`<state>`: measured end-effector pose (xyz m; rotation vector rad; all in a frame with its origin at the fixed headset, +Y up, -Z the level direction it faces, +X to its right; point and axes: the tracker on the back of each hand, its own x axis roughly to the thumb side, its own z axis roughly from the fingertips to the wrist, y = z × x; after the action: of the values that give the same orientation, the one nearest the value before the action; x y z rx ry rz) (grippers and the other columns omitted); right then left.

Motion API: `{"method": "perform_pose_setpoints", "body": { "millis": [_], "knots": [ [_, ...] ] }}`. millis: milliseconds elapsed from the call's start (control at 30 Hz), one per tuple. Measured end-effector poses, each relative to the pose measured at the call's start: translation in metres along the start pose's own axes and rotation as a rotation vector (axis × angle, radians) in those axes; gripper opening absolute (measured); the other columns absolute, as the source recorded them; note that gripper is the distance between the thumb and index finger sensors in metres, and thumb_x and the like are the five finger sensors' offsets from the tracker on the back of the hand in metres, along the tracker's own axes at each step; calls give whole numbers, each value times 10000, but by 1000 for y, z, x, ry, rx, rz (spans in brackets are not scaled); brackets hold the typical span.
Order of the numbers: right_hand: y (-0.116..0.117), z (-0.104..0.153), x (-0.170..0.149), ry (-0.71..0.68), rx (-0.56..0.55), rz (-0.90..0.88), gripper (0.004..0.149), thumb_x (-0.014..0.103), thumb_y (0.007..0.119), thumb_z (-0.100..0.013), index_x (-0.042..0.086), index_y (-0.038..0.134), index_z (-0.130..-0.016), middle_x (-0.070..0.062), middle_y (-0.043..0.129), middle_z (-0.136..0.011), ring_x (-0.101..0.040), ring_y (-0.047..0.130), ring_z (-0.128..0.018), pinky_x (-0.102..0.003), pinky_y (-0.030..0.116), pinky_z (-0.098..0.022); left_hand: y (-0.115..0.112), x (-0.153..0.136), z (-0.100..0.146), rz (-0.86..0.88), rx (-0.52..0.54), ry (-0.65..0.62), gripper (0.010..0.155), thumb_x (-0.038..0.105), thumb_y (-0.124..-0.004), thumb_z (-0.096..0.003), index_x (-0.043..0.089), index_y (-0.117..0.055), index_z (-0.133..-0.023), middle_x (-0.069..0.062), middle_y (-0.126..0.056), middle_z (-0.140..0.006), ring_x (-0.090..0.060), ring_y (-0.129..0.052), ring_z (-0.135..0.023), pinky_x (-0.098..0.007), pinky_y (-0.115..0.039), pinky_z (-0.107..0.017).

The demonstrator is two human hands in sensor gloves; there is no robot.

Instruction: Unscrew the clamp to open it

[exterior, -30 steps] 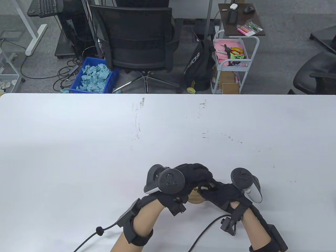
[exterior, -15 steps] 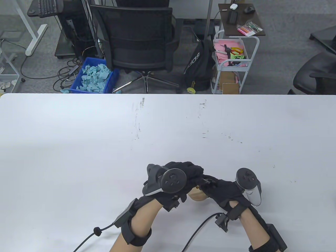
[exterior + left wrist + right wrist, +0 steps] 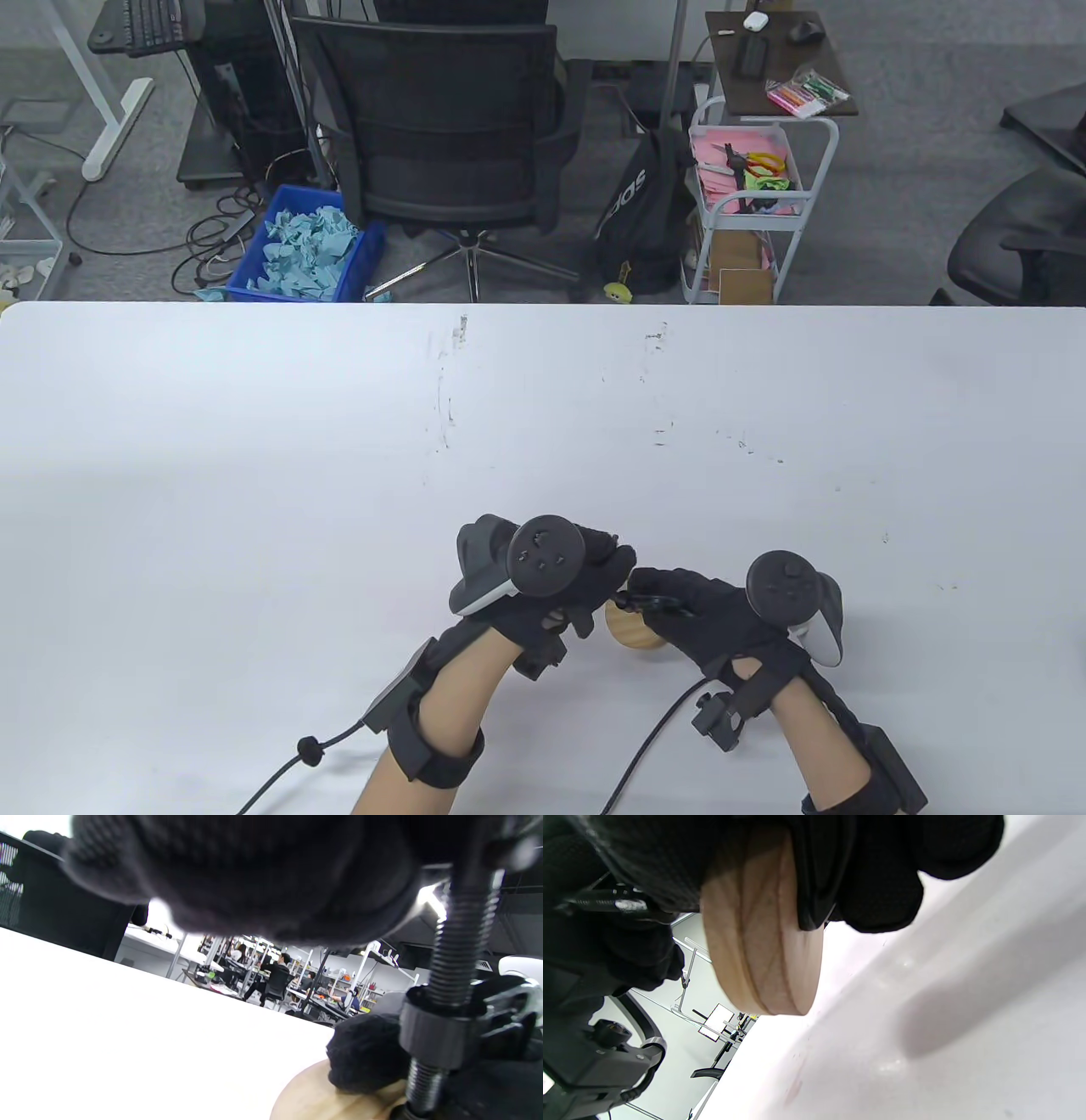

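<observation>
A small black metal clamp (image 3: 646, 602) with a threaded screw (image 3: 457, 942) sits on a round wooden disc (image 3: 632, 637). Both are held just above the white table (image 3: 339, 475), near its front edge. My right hand (image 3: 660, 596) grips the clamp's frame and the disc; its fingers (image 3: 878, 878) wrap the disc (image 3: 763, 942) in the right wrist view. My left hand (image 3: 607, 565) curls over the top end of the screw, its fingers (image 3: 254, 878) closed around it. The screw passes through the frame's collar (image 3: 437, 1035) toward the disc (image 3: 314, 1099). The clamp's pad is hidden.
Cables trail from both wrists toward the table's front edge (image 3: 662, 747). Beyond the far edge stand a black office chair (image 3: 450, 136), a blue bin of paper (image 3: 305, 246) and a white cart (image 3: 747, 187).
My left hand has drawn back to the left and rolled, so its fingers no longer reach over my right hand. My right hand and the disc shifted slightly left and toward me.
</observation>
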<state>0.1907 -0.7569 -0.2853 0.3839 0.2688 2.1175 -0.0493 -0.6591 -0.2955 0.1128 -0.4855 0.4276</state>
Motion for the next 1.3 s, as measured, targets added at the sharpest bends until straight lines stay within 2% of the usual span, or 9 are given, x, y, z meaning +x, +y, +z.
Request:
{"method": "perform_pose_setpoints", "body": {
  "millis": [133, 167, 300, 433, 800, 967, 1100, 1200, 1300],
  "knots": [
    [-2, 0, -3, 25, 14, -32, 481, 485, 827, -406, 430, 787, -882, -165, 725, -849, -201, 935, -576, -508, 705, -492, 1, 6, 3, -22, 8, -26, 630, 647, -747, -474, 317, -685, -1007, 29, -843, -943, -149, -1019, -694, -406, -817, -635],
    [-2, 1, -4, 30, 16, -37, 484, 486, 828, -405, 433, 783, -885, -132, 727, -853, -198, 936, -575, -505, 707, -492, 2, 8, 3, 4, -3, -52, 645, 614, -747, -485, 349, -604, -1055, 43, -767, -1033, -175, -972, -804, -433, -785, -681],
    [-7, 1, -8, 45, 20, -88, 490, 498, 816, -409, 437, 769, -893, -141, 726, -851, -187, 939, -577, -497, 713, -492, 5, 15, 3, 202, -112, -182, 583, 551, -809, -479, 399, -678, -1026, 55, -712, -1112, -257, -844, -990, -527, -699, -746],
    [-12, 2, -12, 36, 14, -152, 487, 493, 825, -408, 427, 783, -889, -149, 734, -840, -194, 942, -563, -502, 714, -483, 9, 17, 3, 72, -156, -165, 590, 540, -849, -456, 440, -687, -1014, 115, -642, -1168, -273, -766, -1069, -560, -652, -778],
    [-13, 1, -13, 50, 6, -161, 489, 478, 827, -414, 414, 779, -897, -153, 723, -848, -211, 935, -574, -512, 702, -489, 11, 8, 4, -37, -133, -76, 596, 655, -730, -436, 419, -754, -983, 49, -858, -1011, -259, -898, -938, -468, -746, -710],
    [-14, 1, -14, 61, -7, -168, 492, 482, 820, -418, 409, 775, -903, -164, 721, -845, -211, 938, -568, -511, 704, -486, 8, 14, 3, -58, -33, -87, 448, 557, -781, -454, 319, -898, -815, 84, -1041, -561, -98, -1068, -384, -298, -900, -416],
    [-14, 0, -16, 79, -9, -174, 491, 462, 829, -417, 396, 783, -901, -195, 716, -844, -233, 932, -574, -526, 691, -488, 4, 15, 2, -53, -45, -79, 438, 554, -795, -457, 257, -929, -751, 96, -1048, -434, -64, -1060, -252, -265, -912, -317],
    [-14, 1, -16, 82, -8, -173, 495, 462, 827, -418, 400, 774, -907, -193, 710, -850, -234, 928, -583, -526, 689, -492, 3, 13, 1, -26, -50, -81, 440, 563, -790, -458, 275, -924, -762, 98, -1054, -464, -67, -1074, -291, -270, -917, -344],
    [-15, 1, -16, 80, -6, -180, 500, 471, 819, -421, 406, 761, -914, -165, 706, -859, -224, 927, -589, -519, 691, -496, 7, 10, 2, -14, -65, -84, 496, 568, -769, -465, 316, -836, -887, 93, -1024, -663, -94, -1076, -469, -304, -898, -466]
  ]
}}
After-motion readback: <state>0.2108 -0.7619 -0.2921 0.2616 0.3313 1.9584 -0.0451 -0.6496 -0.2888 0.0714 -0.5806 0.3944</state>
